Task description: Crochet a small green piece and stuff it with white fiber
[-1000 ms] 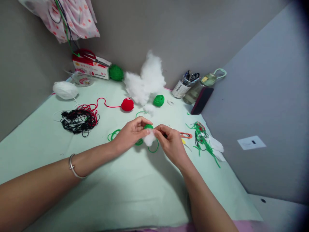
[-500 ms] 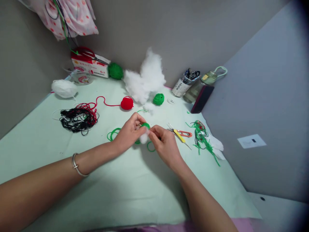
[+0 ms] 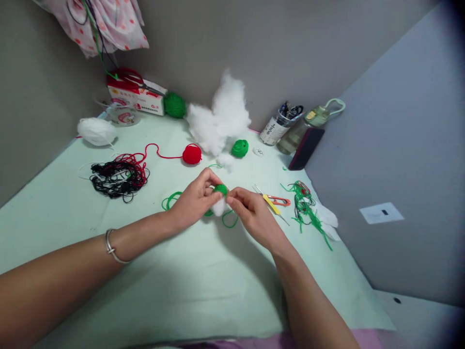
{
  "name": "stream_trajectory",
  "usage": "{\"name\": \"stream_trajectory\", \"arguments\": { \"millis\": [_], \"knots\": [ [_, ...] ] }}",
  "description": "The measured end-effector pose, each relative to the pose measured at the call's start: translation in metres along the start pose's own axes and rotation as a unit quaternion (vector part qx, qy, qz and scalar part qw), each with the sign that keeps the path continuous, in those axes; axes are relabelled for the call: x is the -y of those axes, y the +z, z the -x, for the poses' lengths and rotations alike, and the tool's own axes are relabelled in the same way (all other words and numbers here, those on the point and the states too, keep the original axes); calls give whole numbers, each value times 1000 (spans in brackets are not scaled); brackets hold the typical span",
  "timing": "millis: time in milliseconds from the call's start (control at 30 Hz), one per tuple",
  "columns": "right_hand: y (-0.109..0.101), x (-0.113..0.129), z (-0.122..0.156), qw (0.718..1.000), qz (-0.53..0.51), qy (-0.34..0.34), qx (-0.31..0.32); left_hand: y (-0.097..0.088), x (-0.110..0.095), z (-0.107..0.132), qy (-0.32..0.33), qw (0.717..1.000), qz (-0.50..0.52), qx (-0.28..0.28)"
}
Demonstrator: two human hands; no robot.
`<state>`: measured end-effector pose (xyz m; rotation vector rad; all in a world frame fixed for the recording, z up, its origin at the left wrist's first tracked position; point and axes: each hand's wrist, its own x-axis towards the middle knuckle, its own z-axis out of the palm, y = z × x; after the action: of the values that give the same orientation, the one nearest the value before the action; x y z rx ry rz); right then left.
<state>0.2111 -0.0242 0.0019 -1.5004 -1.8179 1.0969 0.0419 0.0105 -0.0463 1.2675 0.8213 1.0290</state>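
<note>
My left hand (image 3: 196, 196) is closed on a small green crocheted piece (image 3: 220, 189), holding it between thumb and fingers. White stuffing (image 3: 219, 207) bulges from the underside of this piece, below my left thumb. At the right edge of the piece, my right hand (image 3: 252, 211) pinches with thumb and index finger; the exact contact is partly hidden. Loose green yarn (image 3: 229, 220) loops on the table under both hands. To the right of my right hand lie a yellow-handled crochet hook (image 3: 271, 203) and orange thread snips (image 3: 281, 201).
Toward the back are a white stuffing pile (image 3: 218, 121), a red yarn ball (image 3: 192, 154) and a green yarn ball (image 3: 240, 148). Tangled black yarn (image 3: 116, 179) lies left, green scraps (image 3: 307, 211) right. A pen cup (image 3: 274, 130), bottle (image 3: 290, 138) and phone (image 3: 307, 148) stand by the wall.
My right hand has shifted slightly to the right. More of the green crocheted piece shows between the fingers, and the stuffing beneath it has changed shape a little.
</note>
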Motion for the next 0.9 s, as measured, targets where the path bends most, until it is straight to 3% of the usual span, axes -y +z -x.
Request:
{"name": "stream_trajectory", "arguments": {
  "millis": [200, 367, 533, 767, 900],
  "knots": [
    [18, 4, 9, 999, 3, -13, -38, 4, 2, -1, 31, 996, -27, -81],
    [12, -4, 2, 993, 68, -9, -99, 9, -4, 3, 30, 998, 31, -53],
    [7, -8, -1, 992, 36, -16, -123, 10, -3, 10, 90, 995, 15, -35],
    [4, -9, -2, 995, -3, -23, -99, 2, 8, 11, 108, 994, 1, 10],
    [7, -6, 2, 998, 25, -37, -50, -1, 10, 10, 132, 990, -45, -25]
  ]
}}
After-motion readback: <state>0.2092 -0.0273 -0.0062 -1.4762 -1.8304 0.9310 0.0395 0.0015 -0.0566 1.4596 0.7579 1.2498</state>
